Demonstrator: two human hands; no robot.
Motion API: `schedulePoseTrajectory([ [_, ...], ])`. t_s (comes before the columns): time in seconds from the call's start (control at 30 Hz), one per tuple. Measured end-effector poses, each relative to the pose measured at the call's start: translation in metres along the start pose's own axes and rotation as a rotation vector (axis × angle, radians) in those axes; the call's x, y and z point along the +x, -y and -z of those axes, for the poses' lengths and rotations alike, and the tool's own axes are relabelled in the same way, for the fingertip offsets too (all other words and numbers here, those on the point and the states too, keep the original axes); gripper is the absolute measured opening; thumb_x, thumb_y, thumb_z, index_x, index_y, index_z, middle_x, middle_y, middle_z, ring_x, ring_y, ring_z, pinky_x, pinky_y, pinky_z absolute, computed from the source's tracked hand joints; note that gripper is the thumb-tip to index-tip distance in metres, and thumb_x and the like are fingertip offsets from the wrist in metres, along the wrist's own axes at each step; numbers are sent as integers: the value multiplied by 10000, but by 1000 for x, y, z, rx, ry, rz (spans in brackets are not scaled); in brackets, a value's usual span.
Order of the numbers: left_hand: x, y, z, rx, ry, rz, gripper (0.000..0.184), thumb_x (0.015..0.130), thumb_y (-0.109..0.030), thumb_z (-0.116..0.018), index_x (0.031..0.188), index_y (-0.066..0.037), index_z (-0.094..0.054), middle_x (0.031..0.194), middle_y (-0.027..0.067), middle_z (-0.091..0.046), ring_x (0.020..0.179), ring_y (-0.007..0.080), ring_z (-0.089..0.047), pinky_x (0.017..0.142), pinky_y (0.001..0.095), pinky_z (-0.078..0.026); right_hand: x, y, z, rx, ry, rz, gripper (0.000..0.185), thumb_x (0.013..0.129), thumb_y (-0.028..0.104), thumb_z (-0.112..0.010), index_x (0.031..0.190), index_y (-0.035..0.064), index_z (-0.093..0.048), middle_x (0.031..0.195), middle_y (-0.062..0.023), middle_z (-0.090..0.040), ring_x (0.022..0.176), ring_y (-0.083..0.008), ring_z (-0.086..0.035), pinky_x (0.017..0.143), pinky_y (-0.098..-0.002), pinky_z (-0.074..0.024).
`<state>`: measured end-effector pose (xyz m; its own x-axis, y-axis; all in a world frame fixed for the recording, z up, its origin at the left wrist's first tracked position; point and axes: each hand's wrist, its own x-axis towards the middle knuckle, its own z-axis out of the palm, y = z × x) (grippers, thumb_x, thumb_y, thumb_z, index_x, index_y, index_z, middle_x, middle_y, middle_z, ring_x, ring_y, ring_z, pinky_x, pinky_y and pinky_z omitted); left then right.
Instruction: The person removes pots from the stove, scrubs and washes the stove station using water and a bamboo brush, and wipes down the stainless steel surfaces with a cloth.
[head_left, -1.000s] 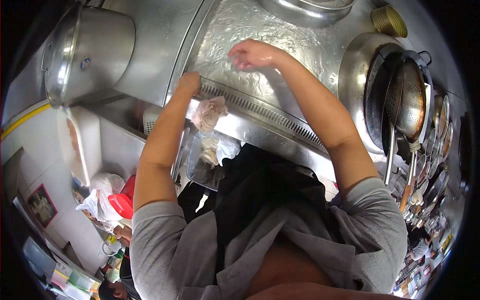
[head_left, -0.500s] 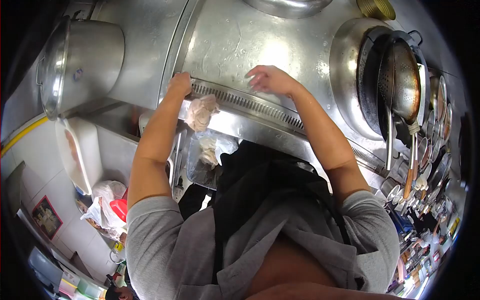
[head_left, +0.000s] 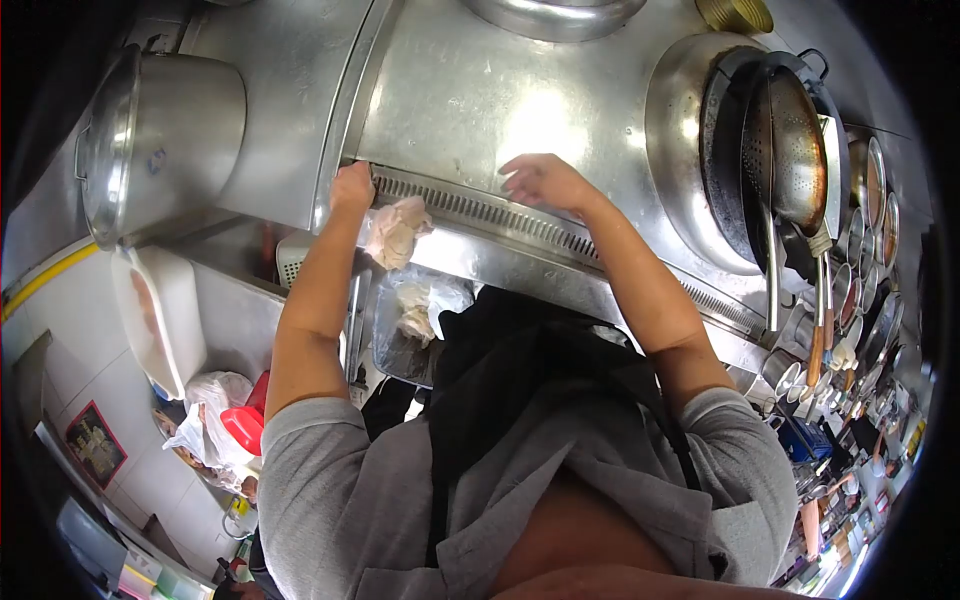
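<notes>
My left hand (head_left: pixel 352 187) is closed in a fist at the left end of a slotted drain grate (head_left: pixel 480 208), along the steel counter's front edge. Whatever is inside that fist is hidden. A crumpled pale cloth (head_left: pixel 398 233) lies just right of my left wrist, at the front ledge. My right hand (head_left: pixel 545 183) hovers around the grate's middle, empty, fingers apart and slightly curled. Behind both hands spreads the wet steel counter (head_left: pixel 450 90).
A large lidded pot (head_left: pixel 190 140) stands at the left. At the right a wok and perforated strainer (head_left: pixel 800 150) sit over a round steel burner rim (head_left: pixel 675 150). Below the ledge hangs a lined bin (head_left: pixel 400 350) with pale scraps. A white tub (head_left: pixel 165 310) is at lower left.
The whole view has shifted slightly. My right hand has come a little nearer to the grate. My left hand stays closed at the grate's left end.
</notes>
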<state>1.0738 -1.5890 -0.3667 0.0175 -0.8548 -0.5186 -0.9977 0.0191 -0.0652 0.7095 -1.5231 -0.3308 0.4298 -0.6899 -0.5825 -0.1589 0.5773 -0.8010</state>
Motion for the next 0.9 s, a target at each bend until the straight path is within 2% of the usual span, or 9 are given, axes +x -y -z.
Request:
schedulePoseTrajectory([
  [0.17,2,-5,-5,6,-42,97,284,888,-200,-485,1073,-46,-636,1092,225,-647,1033,387,-628,892,443,-509,-4,6,6,26,-22,7,337,865,-51,-423,1171,3,-554,986,-112,-642,840,-164,-648,662,-256,-496],
  [0.37,-11,-26,15,-43,-11,181,304,860,-170,-503,1079,-21,-652,1112,232,-642,1044,376,-629,896,442,-512,-7,7,3,-16,-40,0,330,872,-47,-420,1169,2,-554,989,-104,-641,841,-159,-645,661,-252,-491],
  [0.6,-12,-27,15,-15,-27,152,296,858,-169,-501,1055,-13,-657,1094,226,-651,1016,373,-643,872,441,-525,-6,3,-4,-10,-34,3,329,876,-42,-425,1175,7,-554,970,-103,-646,822,-154,-648,644,-241,-483],
  [0.67,-13,-27,11,-20,-106,165,284,861,-176,-501,1040,-19,-656,1075,223,-658,1006,373,-647,860,443,-530,-10,4,-6,19,-40,-28,331,875,-41,-427,1178,4,-552,966,-103,-647,813,-153,-650,635,-238,-480],
  [0.9,-12,-27,12,6,-73,121,299,870,-209,-497,1054,-27,-646,1070,216,-661,1005,371,-648,859,433,-531,-14,0,-2,5,-37,-43,326,877,-41,-432,1177,-3,-553,967,-102,-646,806,-149,-652,626,-237,-478],
])
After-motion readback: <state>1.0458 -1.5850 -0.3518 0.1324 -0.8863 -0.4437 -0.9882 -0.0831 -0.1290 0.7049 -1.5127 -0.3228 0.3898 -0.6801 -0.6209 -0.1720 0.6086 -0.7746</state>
